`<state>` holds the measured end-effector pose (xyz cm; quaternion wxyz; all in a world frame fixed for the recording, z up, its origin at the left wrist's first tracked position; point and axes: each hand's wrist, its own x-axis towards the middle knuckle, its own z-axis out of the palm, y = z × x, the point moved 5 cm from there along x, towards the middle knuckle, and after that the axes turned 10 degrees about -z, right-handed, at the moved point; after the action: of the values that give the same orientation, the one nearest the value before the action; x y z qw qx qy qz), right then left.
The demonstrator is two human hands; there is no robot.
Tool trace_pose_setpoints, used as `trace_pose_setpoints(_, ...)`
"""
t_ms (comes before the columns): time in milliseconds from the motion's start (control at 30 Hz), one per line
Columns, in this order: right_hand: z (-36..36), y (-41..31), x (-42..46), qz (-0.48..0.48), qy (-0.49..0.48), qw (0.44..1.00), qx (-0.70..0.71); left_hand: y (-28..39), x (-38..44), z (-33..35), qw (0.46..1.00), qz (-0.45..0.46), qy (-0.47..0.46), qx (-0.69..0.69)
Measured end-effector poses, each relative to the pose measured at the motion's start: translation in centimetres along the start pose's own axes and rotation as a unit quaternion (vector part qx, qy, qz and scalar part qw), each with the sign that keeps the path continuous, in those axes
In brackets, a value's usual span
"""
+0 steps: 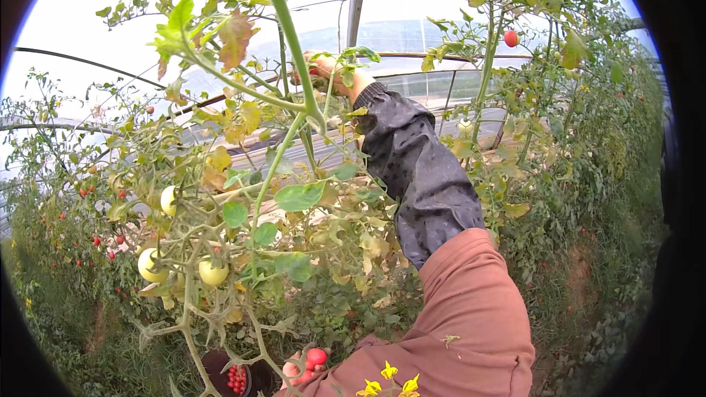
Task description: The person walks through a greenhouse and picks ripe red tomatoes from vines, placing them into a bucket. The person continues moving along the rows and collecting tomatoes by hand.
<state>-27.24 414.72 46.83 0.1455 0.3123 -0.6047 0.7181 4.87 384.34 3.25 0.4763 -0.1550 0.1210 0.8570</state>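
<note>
My right hand, at the end of a dark sleeve guard, reaches up among the tomato stems at top centre; a bit of red, seemingly a tomato, shows at its fingers, partly behind a stem. Low in the view, my left hand holds several red tomatoes. Beside it at the bottom left stands a dark bucket with small red tomatoes inside. Pale green tomatoes hang from the near plant at the left.
A thick green tomato stem crosses close before me. Leafy tomato plants with red fruit stand left and right. Behind are a metal post and plastic film of a greenhouse. Yellow flowers are near my sleeve at the bottom.
</note>
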Motion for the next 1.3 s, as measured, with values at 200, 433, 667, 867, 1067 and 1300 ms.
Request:
trace_pose_setpoints(200,-2.7,-6.3,-3.8,-0.265,0.062,0.821,-0.502,0.1,1.8,5.9,0.983,0.018,0.131,0.124)
trace_pose_setpoints(433,3.3,-3.3,-28.3,-0.241,0.166,0.891,-0.347,-0.3,8.9,11.4,0.997,-0.076,-0.01,0.006)
trace_pose_setpoints(667,10.2,0.5,-39.6,-0.175,-0.1,0.891,-0.407,-6.8,11.0,15.4,0.929,0.122,0.048,0.345)
trace_pose_setpoints(867,-10.9,-16.2,-34.9,-0.258,0.245,0.771,-0.528,-7.1,11.4,13.6,0.991,-0.101,0.089,0.006)
trace_pose_setpoints(1067,-26.4,-23.5,-21.4,-0.103,0.416,0.512,-0.745,-5.2,7.4,10.7,0.979,0.072,0.171,0.082)
trace_pose_setpoints(1300,-32.2,-24.8,-14.4,0.017,0.414,0.496,-0.763,-5.7,3.2,9.1,0.956,0.208,0.205,0.024)
